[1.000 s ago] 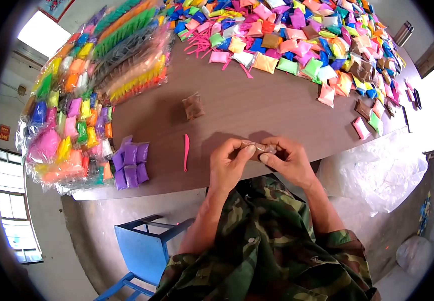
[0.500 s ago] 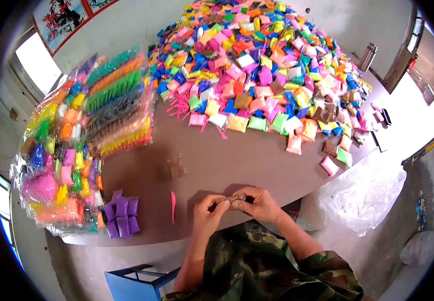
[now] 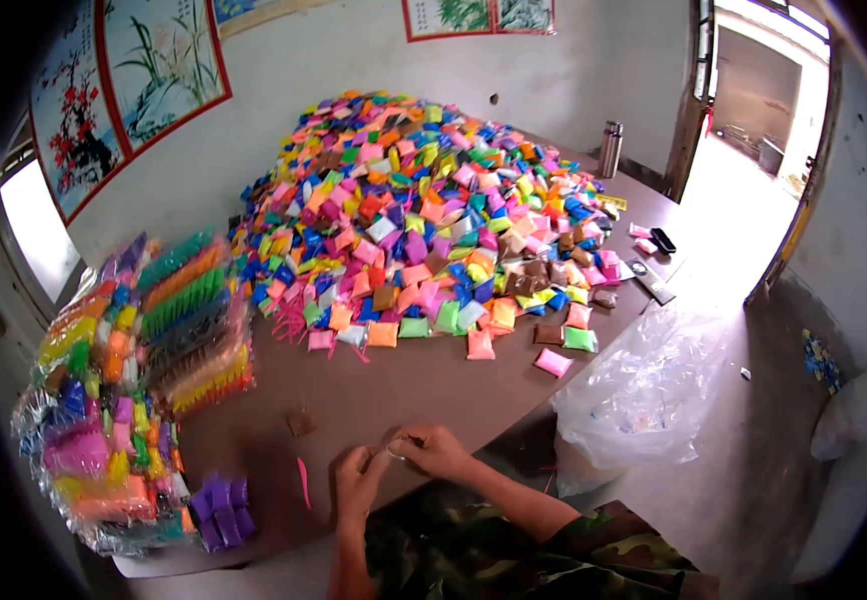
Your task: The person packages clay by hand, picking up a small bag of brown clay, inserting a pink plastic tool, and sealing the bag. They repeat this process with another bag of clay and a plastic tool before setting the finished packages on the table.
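A small clear-edged item [image 3: 394, 453] is held in front of the body, between the fingertips of the left hand [image 3: 375, 456] and the right hand [image 3: 400, 444]; both are closed on it, just above the desk [image 3: 353, 395], though its details are blurred. To the left of the left hand, a pink stick [image 3: 303, 483] is laid near, with purple packets [image 3: 221, 512] grouped farther left. Beyond the stick, a brown packet [image 3: 300, 422] is seen flat. Farther off, a heap of coloured packets [image 3: 413, 235] is spread, with a flask [image 3: 609, 150] stood upright behind its right side.
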Motion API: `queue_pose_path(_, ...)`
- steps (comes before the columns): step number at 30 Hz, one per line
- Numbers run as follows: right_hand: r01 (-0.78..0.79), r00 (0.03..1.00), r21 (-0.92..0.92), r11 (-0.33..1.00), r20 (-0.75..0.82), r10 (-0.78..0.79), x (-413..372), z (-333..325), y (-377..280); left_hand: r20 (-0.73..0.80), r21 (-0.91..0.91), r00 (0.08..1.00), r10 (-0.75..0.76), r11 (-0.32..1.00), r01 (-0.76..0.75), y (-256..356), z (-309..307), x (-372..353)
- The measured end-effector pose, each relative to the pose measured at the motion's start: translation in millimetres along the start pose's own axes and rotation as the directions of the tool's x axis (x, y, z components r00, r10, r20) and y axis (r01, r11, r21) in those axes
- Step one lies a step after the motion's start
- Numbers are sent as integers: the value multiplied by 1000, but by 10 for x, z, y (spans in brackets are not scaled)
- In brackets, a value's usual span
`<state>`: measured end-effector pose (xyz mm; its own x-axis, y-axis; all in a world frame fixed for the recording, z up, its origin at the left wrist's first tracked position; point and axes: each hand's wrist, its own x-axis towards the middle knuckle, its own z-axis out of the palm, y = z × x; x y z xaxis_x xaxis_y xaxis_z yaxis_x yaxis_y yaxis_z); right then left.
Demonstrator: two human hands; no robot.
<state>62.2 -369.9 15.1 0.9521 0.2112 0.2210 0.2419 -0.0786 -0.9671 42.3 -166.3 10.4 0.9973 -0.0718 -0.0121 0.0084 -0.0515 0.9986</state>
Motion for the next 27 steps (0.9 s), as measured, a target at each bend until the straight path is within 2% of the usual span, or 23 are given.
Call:
queue_pose_path(2, 22, 1000, -47, 999, 2, -22, -8, -29, -21, 31, 17, 1000, 0, 1000, 0, -18, 2, 31)
queue_pose_path(5, 27, 1000, -149, 988, 3, -27, -7, -22, -41, -19, -42, 1000, 16, 999, -16, -101, 0, 51)
queue_pose_path(7, 169, 985, -184, 968, 16, -169, 22, -1, 54, -34, -1, 999, -28, 1000, 28, -148, -30, 59)
queue_pose_path(8, 173, 985, -188, 967, 11, -174, 35, 4, 102, -29, -1, 999, -22, 1000, 22, -161, -31, 55)
queue_pose_path(11, 159, 987, -177, 971, 29, -156, 61, 12, 167, -43, -33, 999, -16, 999, 14, -161, -25, 57)
queue_pose_path(13, 131, 991, -173, 976, 5, -132, 57, -8, 153, 13, -105, 999, -29, 994, 31, -128, -2, 61)
queue_pose_path(17, 91, 995, -81, 992, -28, -94, 30, -3, 99, -6, -121, 997, -80, 990, 78, -12, 9, 72)
queue_pose_path(19, 74, 997, -56, 996, -33, -76, 3, -27, -5, 18, -51, 993, -114, 992, 115, 2, -2, 84)
queue_pose_path(22, 23, 1000, -126, 992, -9, -24, 7, 3, 41, 8, -52, 996, -90, 995, 90, -108, -37, 81)
queue_pose_path(25, 68, 997, -229, 971, -16, -73, 13, 20, -15, -19, -67, 996, -83, 994, 81, -137, -4, 52)
queue_pose_path(27, 26, 1000, -230, 973, -3, -27, 6, 15, -71, -58, -142, 994, -91, 986, 82, -86, 69, 11)
